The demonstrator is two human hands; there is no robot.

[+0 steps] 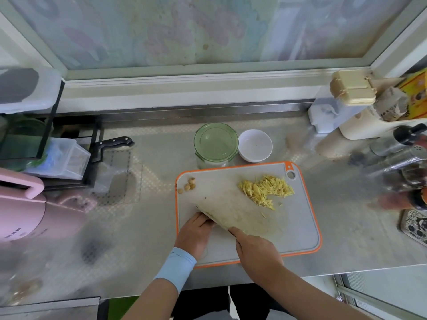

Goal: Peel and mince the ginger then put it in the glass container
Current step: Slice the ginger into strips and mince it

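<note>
- Head view: ginger (265, 190) shredded into light, loose, damp slivers, upper right of cutting board (298, 227).
- Right hand (256, 252) wrapped round knife (233, 218) handle, left hand (195, 234) resting on blade's back.
- Best scooped on the flat blade; pinching probably scatters it.
- Glass container (216, 144) lidded, just beyond board.

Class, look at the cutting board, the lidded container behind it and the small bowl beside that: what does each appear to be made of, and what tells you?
Cutting board: likely plastic, matte grey with an orange rim and a moulded hanging hole.
Container: probably clear glass body; its lid looks like translucent green plastic with side clips.
Bowl: white and glossy, perhaps ceramic, though melamine cannot be ruled out.
</note>
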